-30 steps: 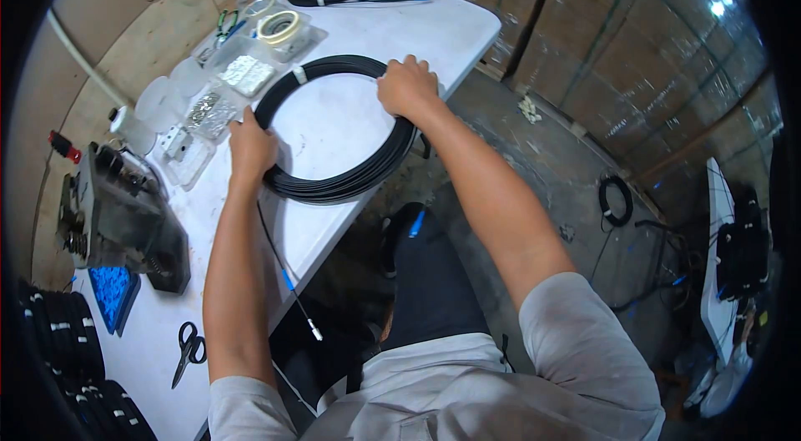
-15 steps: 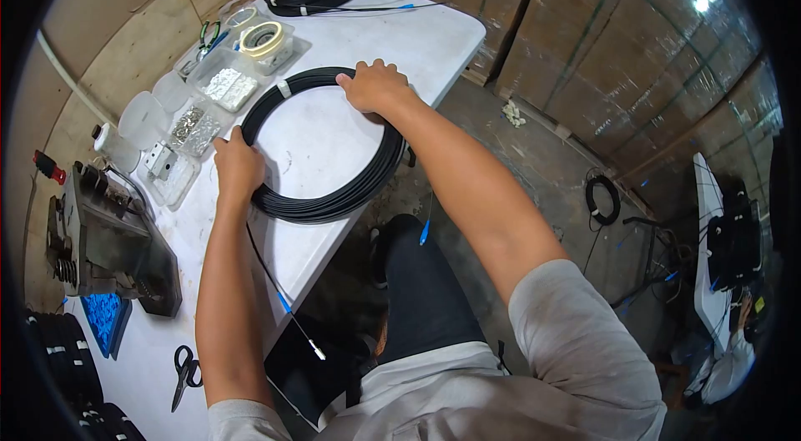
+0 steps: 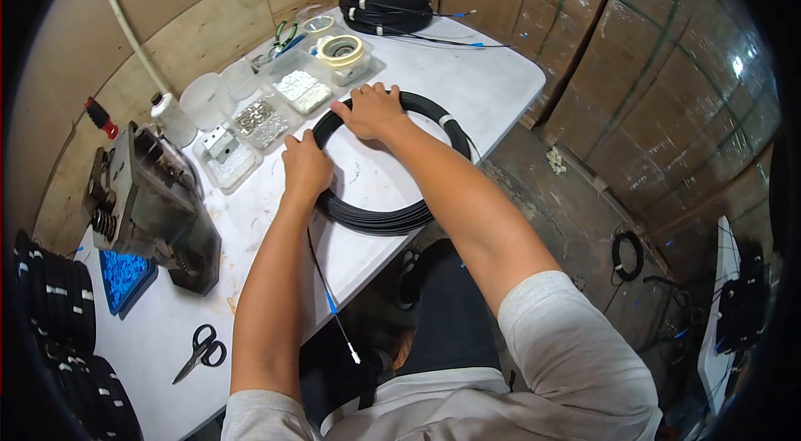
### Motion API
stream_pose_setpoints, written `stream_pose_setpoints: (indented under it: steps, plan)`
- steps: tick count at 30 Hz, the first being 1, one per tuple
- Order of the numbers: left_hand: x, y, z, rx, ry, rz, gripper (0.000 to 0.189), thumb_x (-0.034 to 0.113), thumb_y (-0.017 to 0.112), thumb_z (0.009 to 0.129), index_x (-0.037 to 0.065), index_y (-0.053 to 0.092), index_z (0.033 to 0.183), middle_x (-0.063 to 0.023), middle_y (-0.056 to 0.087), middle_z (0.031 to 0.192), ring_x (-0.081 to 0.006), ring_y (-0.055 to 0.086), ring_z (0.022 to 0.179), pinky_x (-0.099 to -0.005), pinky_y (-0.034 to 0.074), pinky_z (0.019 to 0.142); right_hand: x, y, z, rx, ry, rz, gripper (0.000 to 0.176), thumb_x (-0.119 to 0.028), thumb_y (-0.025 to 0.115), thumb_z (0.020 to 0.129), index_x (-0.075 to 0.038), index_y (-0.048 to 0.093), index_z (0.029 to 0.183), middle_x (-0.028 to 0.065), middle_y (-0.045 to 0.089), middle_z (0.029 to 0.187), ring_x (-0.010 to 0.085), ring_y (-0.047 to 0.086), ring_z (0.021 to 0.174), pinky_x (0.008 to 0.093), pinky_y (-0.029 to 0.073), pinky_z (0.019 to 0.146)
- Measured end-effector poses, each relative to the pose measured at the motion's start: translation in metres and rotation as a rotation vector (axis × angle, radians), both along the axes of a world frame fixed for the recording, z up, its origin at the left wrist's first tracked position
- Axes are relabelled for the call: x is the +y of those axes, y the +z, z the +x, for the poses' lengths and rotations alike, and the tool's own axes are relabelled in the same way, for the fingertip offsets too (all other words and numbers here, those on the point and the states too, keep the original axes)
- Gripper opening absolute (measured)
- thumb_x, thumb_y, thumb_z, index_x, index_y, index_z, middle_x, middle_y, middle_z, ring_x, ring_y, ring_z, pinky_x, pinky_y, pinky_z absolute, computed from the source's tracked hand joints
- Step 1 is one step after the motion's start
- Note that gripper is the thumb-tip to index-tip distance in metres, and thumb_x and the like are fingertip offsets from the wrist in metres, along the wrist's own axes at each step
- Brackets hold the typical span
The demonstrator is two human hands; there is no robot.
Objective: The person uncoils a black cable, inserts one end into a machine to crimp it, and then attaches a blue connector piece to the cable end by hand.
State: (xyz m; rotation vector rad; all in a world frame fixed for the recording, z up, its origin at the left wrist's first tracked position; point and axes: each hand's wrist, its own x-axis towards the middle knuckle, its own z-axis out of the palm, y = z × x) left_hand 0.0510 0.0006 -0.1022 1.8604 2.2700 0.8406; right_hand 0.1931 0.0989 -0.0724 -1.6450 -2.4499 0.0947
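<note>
A coil of black cable (image 3: 375,220) lies on the white table, its near right part at the table's edge. My left hand (image 3: 307,164) is closed round the coil's left side. On the far side my right hand (image 3: 371,113) grips the coil, thumb toward the left and fingers over the outer rim. A white tie (image 3: 448,120) wraps the coil at its upper right. From beneath my left hand a loose cable end hangs toward my lap, with a blue connector sleeve (image 3: 332,306) and a white tip (image 3: 355,357). Palms hide parts of the coil.
Clear boxes of small parts (image 3: 261,121) and tape rolls (image 3: 340,50) stand behind the coil. A metal hand press (image 3: 179,224), a blue tray (image 3: 125,278) and scissors (image 3: 200,352) are at left. More cable coils (image 3: 385,3) sit at the far end. Wrapped cartons (image 3: 601,49) line the right.
The coil has turned clockwise, its white tie moving from upper left to upper right. My right hand has shifted leftward along the rim, closer to my left. The view has swung left.
</note>
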Motion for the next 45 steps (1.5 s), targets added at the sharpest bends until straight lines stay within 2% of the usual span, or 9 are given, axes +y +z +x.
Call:
stream_pose_setpoints:
  steps: [3, 8, 11, 15, 18, 25, 28, 35, 45]
  plan:
    - [-0.002, 0.005, -0.004, -0.037, 0.056, 0.041, 0.037, 0.019, 0.070, 0.082, -0.003, 0.071, 0.111, -0.0299, 0.067, 0.106, -0.0454, 0.067, 0.101, -0.0500, 0.054, 0.092, -0.009, 0.006, -0.005, 0.080, 0.144, -0.040, 0.055, -0.055, 0.034, 0.106, -0.021, 0.067, 0.132, 0.0106, 0.056, 0.147, 0.0351, 0.044, 0.139, 0.0632, 0.022, 0.116]
    - [-0.006, 0.005, -0.020, -0.254, 0.099, 0.020, 0.039, 0.033, 0.067, 0.085, -0.002, 0.074, 0.101, -0.0270, 0.073, 0.096, -0.0437, 0.071, 0.093, -0.0477, 0.056, 0.088, -0.023, 0.003, -0.036, 0.072, 0.429, -0.039, 0.053, -0.050, 0.033, 0.106, -0.020, 0.072, 0.124, 0.0110, 0.062, 0.140, 0.0361, 0.048, 0.135, 0.0615, 0.025, 0.116]
    - [-0.026, 0.009, -0.048, -0.262, -0.177, -0.088, 0.046, 0.040, 0.072, 0.084, 0.001, 0.073, 0.109, -0.0217, 0.075, 0.097, -0.0383, 0.073, 0.090, -0.0432, 0.057, 0.082, -0.039, 0.006, -0.050, 0.076, 0.469, -0.128, 0.054, -0.048, 0.032, 0.107, -0.018, 0.077, 0.115, 0.0142, 0.067, 0.130, 0.0380, 0.053, 0.129, 0.0575, 0.030, 0.113]
    - [-0.062, 0.013, -0.052, -0.574, -0.210, -0.260, 0.037, 0.026, 0.073, 0.088, 0.001, 0.070, 0.116, -0.0132, 0.075, 0.086, -0.0218, 0.072, 0.074, -0.0346, 0.056, 0.068, -0.057, -0.007, -0.057, 0.142, 0.597, -0.125, 0.050, -0.038, 0.033, 0.109, -0.010, 0.073, 0.112, 0.0173, 0.069, 0.122, 0.0397, 0.055, 0.127, 0.0482, 0.026, 0.123]
    - [-0.083, 0.006, -0.052, -0.755, -0.237, -0.298, 0.024, 0.013, 0.068, 0.092, 0.000, 0.067, 0.112, -0.0057, 0.066, 0.076, -0.0147, 0.062, 0.066, -0.0288, 0.049, 0.059, -0.073, -0.018, -0.063, 0.083, 0.650, -0.132, 0.053, -0.044, 0.031, 0.107, -0.015, 0.075, 0.115, 0.0140, 0.069, 0.128, 0.0419, 0.046, 0.138, 0.0550, 0.028, 0.120]
    - [-0.122, 0.018, -0.037, -1.058, -0.014, -0.371, 0.008, 0.001, 0.061, 0.092, 0.000, 0.069, 0.095, -0.0052, 0.065, 0.076, -0.0145, 0.061, 0.064, -0.0281, 0.050, 0.056, -0.117, -0.022, -0.045, 0.093, 0.699, -0.169, 0.039, -0.031, 0.043, 0.100, -0.014, 0.073, 0.118, 0.0114, 0.062, 0.139, 0.0402, 0.039, 0.144, 0.0614, 0.038, 0.113]
    - [-0.126, 0.015, -0.044, -0.927, -0.086, -0.381, 0.008, 0.000, 0.062, 0.092, -0.001, 0.067, 0.097, -0.0056, 0.064, 0.075, -0.0149, 0.061, 0.064, -0.0284, 0.052, 0.057, -0.144, -0.021, -0.030, 0.127, 0.684, -0.020, 0.033, -0.029, 0.051, 0.098, -0.016, 0.073, 0.120, 0.0103, 0.055, 0.147, 0.0379, 0.038, 0.146, 0.0572, 0.041, 0.112]
    - [-0.154, 0.018, -0.052, -0.950, -0.071, -0.384, 0.022, -0.004, 0.066, 0.088, -0.004, 0.064, 0.110, -0.0094, 0.065, 0.075, -0.0167, 0.062, 0.061, -0.0291, 0.052, 0.054, -0.150, -0.027, -0.028, 0.250, 0.634, 0.127, 0.027, -0.016, 0.066, 0.092, -0.016, 0.074, 0.117, 0.0194, 0.058, 0.139, 0.0380, 0.056, 0.127, 0.0414, 0.048, 0.106]
    - [-0.194, 0.024, -0.098, -0.810, -0.145, -0.402, 0.023, 0.001, 0.070, 0.088, -0.009, 0.068, 0.109, -0.0096, 0.069, 0.081, -0.0137, 0.063, 0.066, -0.0277, 0.053, 0.058, -0.123, -0.036, -0.061, 0.242, 0.516, 0.223, 0.020, -0.012, 0.064, 0.091, -0.010, 0.076, 0.107, 0.0218, 0.064, 0.128, 0.0408, 0.061, 0.115, 0.0457, 0.053, 0.097]
